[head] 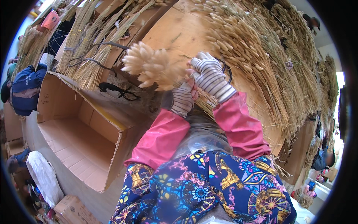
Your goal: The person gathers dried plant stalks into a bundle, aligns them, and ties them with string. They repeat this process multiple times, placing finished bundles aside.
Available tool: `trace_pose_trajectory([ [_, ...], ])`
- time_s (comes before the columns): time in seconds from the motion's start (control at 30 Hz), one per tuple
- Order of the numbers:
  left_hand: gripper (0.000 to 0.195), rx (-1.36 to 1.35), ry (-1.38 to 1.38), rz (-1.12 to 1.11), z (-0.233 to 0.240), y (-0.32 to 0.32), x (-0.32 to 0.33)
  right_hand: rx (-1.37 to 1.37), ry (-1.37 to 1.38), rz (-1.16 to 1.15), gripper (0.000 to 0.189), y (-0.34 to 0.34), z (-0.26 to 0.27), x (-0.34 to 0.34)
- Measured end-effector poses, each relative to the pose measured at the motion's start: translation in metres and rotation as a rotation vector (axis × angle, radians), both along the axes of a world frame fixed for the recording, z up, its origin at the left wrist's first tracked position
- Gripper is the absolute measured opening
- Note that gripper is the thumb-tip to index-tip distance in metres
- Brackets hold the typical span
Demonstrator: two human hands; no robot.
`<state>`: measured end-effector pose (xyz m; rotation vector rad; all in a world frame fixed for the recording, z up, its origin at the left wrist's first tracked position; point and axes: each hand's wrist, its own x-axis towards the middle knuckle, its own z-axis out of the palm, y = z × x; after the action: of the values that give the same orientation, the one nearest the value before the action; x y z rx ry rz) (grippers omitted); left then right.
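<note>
A bunch of dried bunny tail grass (pixel 153 65), with fluffy cream heads pointing up and left, is held before me over the edge of the wooden board (pixel 170 30). My left hand (pixel 183 98), in a striped fingerless glove, closes around its stems just below the heads. Beside it my right hand (pixel 208 74), gloved alike, has its fingertips bent close to the heads. Whether those fingers pinch a stem is hidden. The stems (pixel 207 103) run down and right beneath my right wrist.
Loose bunny tail grass (pixel 240 42) lies heaped along the board's right side. Tied bundles of stems (pixel 95 64) lie at upper left, near a black strap (pixel 117 91). An open cardboard box (pixel 81 140) stands left on the floor. Other people (pixel 321 159) are at the far right.
</note>
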<state>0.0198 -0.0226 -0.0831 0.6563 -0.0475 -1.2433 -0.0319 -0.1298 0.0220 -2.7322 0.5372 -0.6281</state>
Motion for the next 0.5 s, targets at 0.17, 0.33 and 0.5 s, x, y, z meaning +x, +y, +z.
trace_pose_trajectory([
  [0.17,0.017,-0.003,-0.009,-0.027,0.004,0.002,0.001,0.122,-0.028,-0.02,0.009,-0.01,-0.01,0.009],
  [0.33,0.019,-0.02,-0.02,-0.022,0.003,0.002,0.001,0.215,-0.126,-0.044,0.01,-0.011,-0.022,0.009],
  [0.5,0.02,0.004,-0.044,-0.094,0.001,0.004,0.004,0.404,-0.12,-0.291,0.017,-0.019,-0.022,-0.011],
])
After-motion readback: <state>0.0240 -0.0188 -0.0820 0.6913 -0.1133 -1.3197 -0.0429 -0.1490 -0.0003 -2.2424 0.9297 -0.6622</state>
